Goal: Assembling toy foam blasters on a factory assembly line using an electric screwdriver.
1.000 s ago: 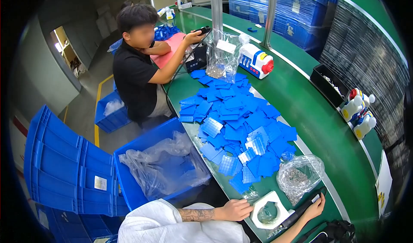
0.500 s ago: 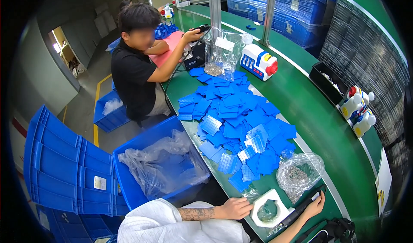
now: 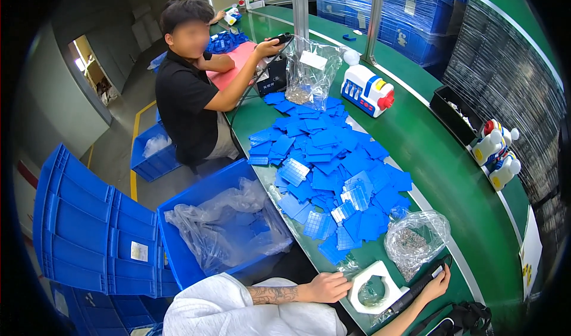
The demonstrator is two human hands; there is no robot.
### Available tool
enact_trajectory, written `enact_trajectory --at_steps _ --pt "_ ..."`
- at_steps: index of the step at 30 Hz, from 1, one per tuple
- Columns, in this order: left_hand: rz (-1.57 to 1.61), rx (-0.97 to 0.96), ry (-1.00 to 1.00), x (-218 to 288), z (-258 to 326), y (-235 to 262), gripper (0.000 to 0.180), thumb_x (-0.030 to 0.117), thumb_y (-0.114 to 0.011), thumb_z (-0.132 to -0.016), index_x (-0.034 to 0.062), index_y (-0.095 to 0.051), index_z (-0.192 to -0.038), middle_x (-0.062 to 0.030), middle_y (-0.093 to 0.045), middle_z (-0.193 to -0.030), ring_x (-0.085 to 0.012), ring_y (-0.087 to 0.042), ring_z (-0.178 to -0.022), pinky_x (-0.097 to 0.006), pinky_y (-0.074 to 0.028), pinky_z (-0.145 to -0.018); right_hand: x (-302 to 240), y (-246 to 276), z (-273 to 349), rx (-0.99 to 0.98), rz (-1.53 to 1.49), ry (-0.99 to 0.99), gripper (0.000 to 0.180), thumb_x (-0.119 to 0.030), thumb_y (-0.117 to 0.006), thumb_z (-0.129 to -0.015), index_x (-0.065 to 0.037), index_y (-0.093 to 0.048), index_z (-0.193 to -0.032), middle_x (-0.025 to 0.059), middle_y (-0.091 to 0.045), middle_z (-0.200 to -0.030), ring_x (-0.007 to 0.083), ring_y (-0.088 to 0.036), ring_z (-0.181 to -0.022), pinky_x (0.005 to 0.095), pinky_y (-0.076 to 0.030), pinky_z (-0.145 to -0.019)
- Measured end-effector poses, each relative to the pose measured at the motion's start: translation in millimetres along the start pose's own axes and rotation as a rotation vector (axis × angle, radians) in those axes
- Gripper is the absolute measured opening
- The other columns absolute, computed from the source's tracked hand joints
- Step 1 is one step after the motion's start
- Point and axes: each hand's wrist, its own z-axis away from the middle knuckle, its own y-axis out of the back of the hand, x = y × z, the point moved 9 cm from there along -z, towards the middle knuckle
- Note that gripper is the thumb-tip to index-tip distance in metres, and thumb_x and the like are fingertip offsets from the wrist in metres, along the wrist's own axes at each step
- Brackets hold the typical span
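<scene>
My right hand (image 3: pixel 438 285) is wrapped around a black electric screwdriver (image 3: pixel 414 295) that lies slantwise over the green bench. The screwdriver's tip end points down-left to a white ring-shaped piece (image 3: pixel 380 271) with a notched round opening. Left of that ring is my left hand (image 3: pixel 328 287), its fingers bent and pressed together close to the ring's edge. What they hold, if anything, I cannot make out. Clear plastic shows inside and beside the ring. Just beyond the screwdriver sits a clear bag of small metal screws (image 3: pixel 410 241).
A large heap of blue plastic plates (image 3: pixel 327 157) covers the bench ahead. A blue crate (image 3: pixel 196 193) with plastic film stands left. A co-worker (image 3: pixel 190 86) sits beyond, holding a black tool. A white-and-blue toy (image 3: pixel 364 91) is on the green conveyor (image 3: pixel 437 166).
The white-and-blue toy has shifted right and slightly nearer along the conveyor. The co-worker's head has lifted and turned. My two hands stay almost where they were.
</scene>
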Motion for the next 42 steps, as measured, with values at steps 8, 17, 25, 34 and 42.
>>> enact_trajectory --at_steps 8,17,25,34,42 --pt "-0.052 -0.058 -0.041 3 -22 -19 0.009 0.012 -0.058 -0.064 0.01 -0.058 -0.072 0.0014 -0.045 -0.055 -0.0132 -0.047 -0.052 -0.026 -0.036 -0.041 2 9 -8 0.09 -0.131 0.019 0.021 -0.002 -0.047 -0.081 -0.007 -0.064 -0.092 0.0096 -0.062 -0.09 0.02 -0.057 -0.085 0.0291 -0.043 -0.077" --pt "-0.072 -0.069 0.013 -9 -28 -10 0.007 0.002 -0.053 -0.058 0.0078 -0.05 -0.061 -0.0046 -0.041 -0.05 -0.0212 -0.042 -0.045 -0.032 -0.033 -0.038 -21 -15 -12 0.082 -0.208 0.002 0.016 -0.003 -0.052 -0.076 -0.008 -0.064 -0.085 0.0136 -0.061 -0.085 0.028 -0.057 -0.082 0.0334 -0.044 -0.078" --pt "0.187 -0.004 0.138 -11 -17 4 0.008 0.006 -0.058 -0.064 0.0061 -0.059 -0.072 -0.0032 -0.051 -0.058 -0.0173 -0.052 -0.056 -0.028 -0.043 -0.045 -57 43 -14 0.085 -0.409 0.174 0.025 -0.001 -0.044 -0.084 0.004 -0.051 -0.108 0.0125 -0.054 -0.107 0.0182 -0.051 -0.1 0.0285 -0.038 -0.088" --pt "0.833 -0.07 0.451 -57 -4 -10 0.012 0.0 -0.056 -0.071 0.0016 -0.06 -0.082 -0.0069 -0.059 -0.069 -0.0118 -0.053 -0.051 -0.023 -0.042 -0.045 -363 -73 9 -0.512 -0.313 0.743 0.024 -0.003 -0.052 -0.076 -0.002 -0.057 -0.099 0.0108 -0.057 -0.095 0.0178 -0.056 -0.083 0.0277 -0.045 -0.074" --pt "0.982 -0.176 0.414 -51 -10 -17 0.013 0.008 -0.058 -0.076 0.0021 -0.058 -0.088 -0.0073 -0.058 -0.066 -0.0138 -0.054 -0.053 -0.025 -0.044 -0.049 -432 -290 -36 -0.629 0.28 1.077 0.048 -0.021 -0.06 -0.066 0.0 -0.051 -0.108 0.0225 -0.051 -0.099 0.0361 -0.051 -0.092 0.0382 -0.043 -0.082"
